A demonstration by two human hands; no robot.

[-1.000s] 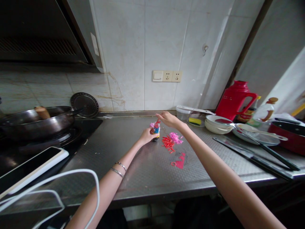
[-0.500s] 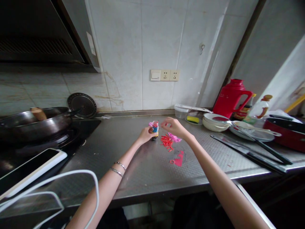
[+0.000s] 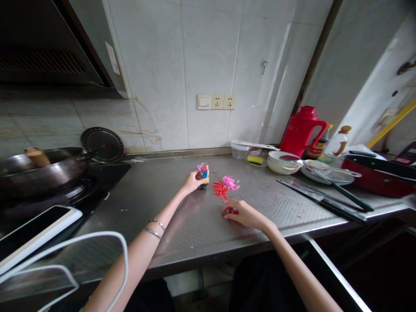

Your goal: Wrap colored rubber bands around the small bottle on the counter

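Desk (image 3: 156,177) seen | right hand (image 3: 245,212), near, is curled over red scrap (image 3: 235,211); grip cannot be told | bottle (image 3: 204,172), far centre, seemingly part-filled, is clasped by left hand (image 3: 191,182) | red strips (image 3: 220,189), pink strips (image 3: 230,183) are left loose rightward

Dim soft light fr. R, sheen on steel counter (image 3: 182,225), hood (image 3: 42,43) in shadow, wide-angle stretch nr. edges

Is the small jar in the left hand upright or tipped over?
Upright. The jar shows blue above yellow, its dark bottom lowest; the left hand grips its side.
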